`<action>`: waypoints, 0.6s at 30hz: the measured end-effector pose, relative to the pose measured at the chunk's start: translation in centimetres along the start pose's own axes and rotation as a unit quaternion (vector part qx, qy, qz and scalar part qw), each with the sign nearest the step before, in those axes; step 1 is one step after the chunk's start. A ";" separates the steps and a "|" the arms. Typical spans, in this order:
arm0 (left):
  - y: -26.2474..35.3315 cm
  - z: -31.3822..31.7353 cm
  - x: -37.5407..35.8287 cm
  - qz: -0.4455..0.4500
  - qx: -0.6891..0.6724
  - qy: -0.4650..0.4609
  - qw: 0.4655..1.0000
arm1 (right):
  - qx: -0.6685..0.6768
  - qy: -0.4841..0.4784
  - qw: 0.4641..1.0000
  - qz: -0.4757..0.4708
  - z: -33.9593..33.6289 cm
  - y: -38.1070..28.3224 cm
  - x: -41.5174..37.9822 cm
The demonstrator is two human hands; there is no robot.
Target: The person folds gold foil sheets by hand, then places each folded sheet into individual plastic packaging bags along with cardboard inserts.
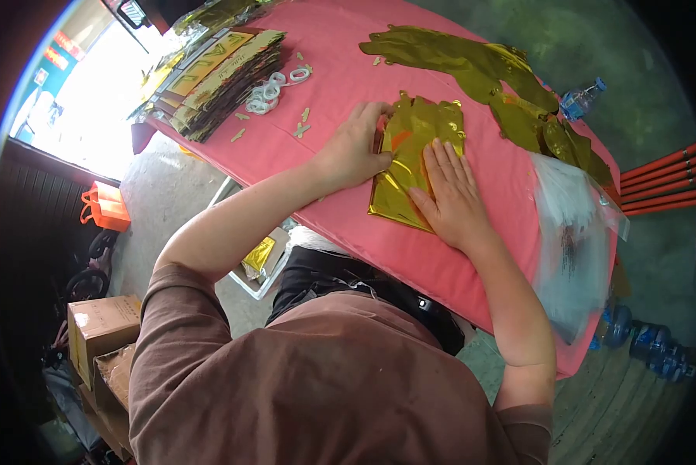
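Observation:
A folded, flat gold foil balloon [410, 190] lies on the pink-covered table [324, 205] in front of me, its surface creased and shiny. My left hand [355, 147] is at its left side, with curled fingers and thumb gripping the edge. Flat on the balloon's right part rests my right hand [450, 194], palm down with fingers stretched out. A bit of orange shows on the foil between the hands. Farther back to the right, more uninflated gold foil balloons [448, 58] are spread out flat.
Printed flat packages [224, 81] are stacked at the back left, beside white ribbon rolls [264, 97] and small scattered foil-coloured pieces [301, 130]. Clear plastic bags [568, 248] lie at the right edge, near a water bottle [582, 99]. Below the table stands a white bin [266, 291].

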State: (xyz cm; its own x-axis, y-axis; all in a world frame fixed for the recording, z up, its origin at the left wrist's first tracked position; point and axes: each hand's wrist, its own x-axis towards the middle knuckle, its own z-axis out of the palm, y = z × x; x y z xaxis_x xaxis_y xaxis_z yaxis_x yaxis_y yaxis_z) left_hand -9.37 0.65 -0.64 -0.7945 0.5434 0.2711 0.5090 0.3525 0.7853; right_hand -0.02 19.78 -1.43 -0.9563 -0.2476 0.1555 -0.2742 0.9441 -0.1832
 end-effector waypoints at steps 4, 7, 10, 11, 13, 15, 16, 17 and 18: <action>-0.1 -0.1 -0.5 0.027 0.125 0.045 0.991 | -0.002 0.010 1.000 -0.005 0.0 0.0 -0.1; 0.0 -0.2 -0.7 0.031 0.208 0.030 0.977 | -0.002 0.010 1.000 -0.002 0.1 0.0 -0.1; 0.1 -0.3 -0.6 0.028 0.197 0.042 0.979 | 0.000 0.013 1.000 -0.001 -0.1 -0.1 -0.1; 0.1 -0.5 -0.5 0.015 0.171 0.044 0.984 | 0.000 0.013 1.000 -0.001 0.0 -0.1 -0.1; -0.3 -1.2 -0.5 0.025 0.135 0.024 0.990 | 0.002 0.018 1.000 0.000 0.2 0.0 -0.1; -0.5 -1.6 -0.6 0.035 0.097 0.003 0.995 | -0.001 0.018 1.000 0.002 0.0 -0.1 -0.1; -0.6 -1.7 -0.8 0.082 0.117 0.005 0.990 | -0.004 0.017 1.000 0.002 0.0 -0.1 -0.1; -0.6 -1.8 -1.0 0.128 0.137 0.008 0.982 | -0.003 0.016 1.000 0.000 0.1 -0.1 -0.1; -0.7 -1.9 -1.1 0.127 0.139 0.009 0.982 | -0.003 0.019 1.000 -0.001 0.2 0.0 -0.1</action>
State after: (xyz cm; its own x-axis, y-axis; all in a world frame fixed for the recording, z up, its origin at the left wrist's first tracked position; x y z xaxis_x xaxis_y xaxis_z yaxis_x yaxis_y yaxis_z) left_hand -9.50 -1.58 -0.43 -0.6346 0.6276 0.4510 0.7603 0.4025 0.5098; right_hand 0.07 19.72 -1.64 -0.9512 -0.2415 0.1922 -0.2757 0.9448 -0.1772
